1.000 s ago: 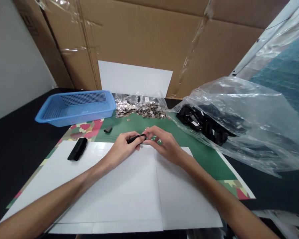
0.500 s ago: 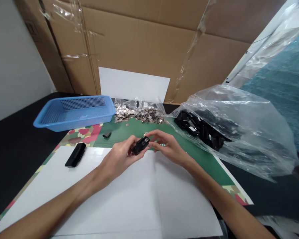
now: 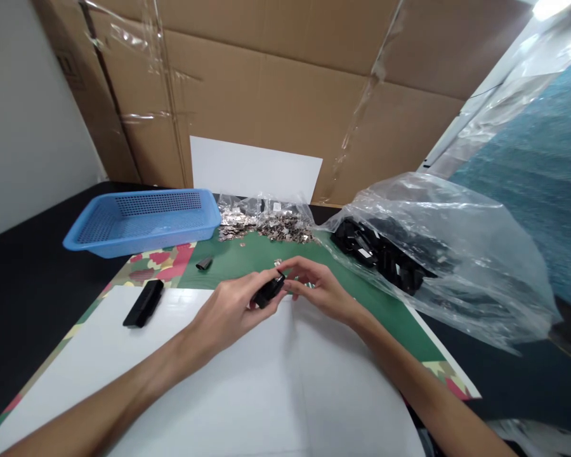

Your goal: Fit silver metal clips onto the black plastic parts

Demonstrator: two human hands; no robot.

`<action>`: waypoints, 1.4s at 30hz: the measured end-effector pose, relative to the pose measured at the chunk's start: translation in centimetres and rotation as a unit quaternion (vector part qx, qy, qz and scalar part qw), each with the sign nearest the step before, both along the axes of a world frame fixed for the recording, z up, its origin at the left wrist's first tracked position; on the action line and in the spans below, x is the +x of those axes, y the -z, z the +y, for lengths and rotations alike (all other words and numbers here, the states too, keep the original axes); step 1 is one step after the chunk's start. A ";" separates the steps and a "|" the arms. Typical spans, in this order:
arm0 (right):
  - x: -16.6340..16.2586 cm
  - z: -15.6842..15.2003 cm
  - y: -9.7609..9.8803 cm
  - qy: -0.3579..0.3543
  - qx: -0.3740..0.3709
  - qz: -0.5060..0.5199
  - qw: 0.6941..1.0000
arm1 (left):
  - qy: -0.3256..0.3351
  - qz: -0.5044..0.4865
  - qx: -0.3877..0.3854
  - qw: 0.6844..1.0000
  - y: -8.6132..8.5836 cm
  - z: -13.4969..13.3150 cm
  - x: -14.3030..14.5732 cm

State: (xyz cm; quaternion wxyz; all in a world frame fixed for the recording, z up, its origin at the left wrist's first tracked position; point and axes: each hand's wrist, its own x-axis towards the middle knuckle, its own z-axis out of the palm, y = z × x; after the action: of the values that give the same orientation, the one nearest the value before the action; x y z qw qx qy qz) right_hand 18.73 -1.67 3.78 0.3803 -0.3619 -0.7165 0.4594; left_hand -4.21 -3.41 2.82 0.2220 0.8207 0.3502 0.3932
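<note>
A small black plastic housing (image 3: 268,292) is held in my left hand (image 3: 235,308), its fingers and thumb wrapped round the sides. The housing is tilted above the white sheet, with its far end toward the right. My right hand (image 3: 320,289) is closed in a pinch at that end, index finger and thumb touching or nearly touching it. Whatever may be between those fingertips is hidden. On the sheet to the left lies a longer black plastic piece (image 3: 143,303), and a small dark part (image 3: 204,263) rests on the green mat.
A blue plastic basket (image 3: 143,238) stands at the back left. Heaps of small metal pieces (image 3: 285,227) lie at the back middle. To the right, a clear plastic bag (image 3: 476,254) holds several black parts (image 3: 380,254). Cardboard (image 3: 266,95) walls the back. White sheets (image 3: 247,393) cover the front.
My left index finger has stretched forward over the top of the housing. The right fingertips have come in closer at its end. The view has tilted slightly upward.
</note>
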 end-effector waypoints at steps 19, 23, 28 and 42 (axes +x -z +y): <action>-0.2 -0.9 -1.6 0.052 0.054 -0.002 0.997 | 0.004 -0.109 -0.148 0.983 -1.3 0.5 0.0; -0.4 -1.0 -1.6 0.032 0.058 -0.009 0.998 | 0.014 -0.064 -0.069 0.995 -0.5 0.4 -0.3; -0.4 -0.7 -1.2 0.006 0.039 0.002 0.999 | 0.037 -0.015 0.012 0.999 0.2 0.5 -0.5; -0.5 -0.5 -0.5 0.037 0.077 -0.029 0.996 | 0.027 -0.108 -0.227 0.967 -1.0 0.5 -0.1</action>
State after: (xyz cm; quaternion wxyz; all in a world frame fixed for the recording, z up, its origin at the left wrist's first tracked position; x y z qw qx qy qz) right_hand 18.18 -2.22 4.32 0.4029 -0.3709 -0.7463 0.3784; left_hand -4.35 -2.87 3.79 0.4496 0.7105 0.3820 0.3836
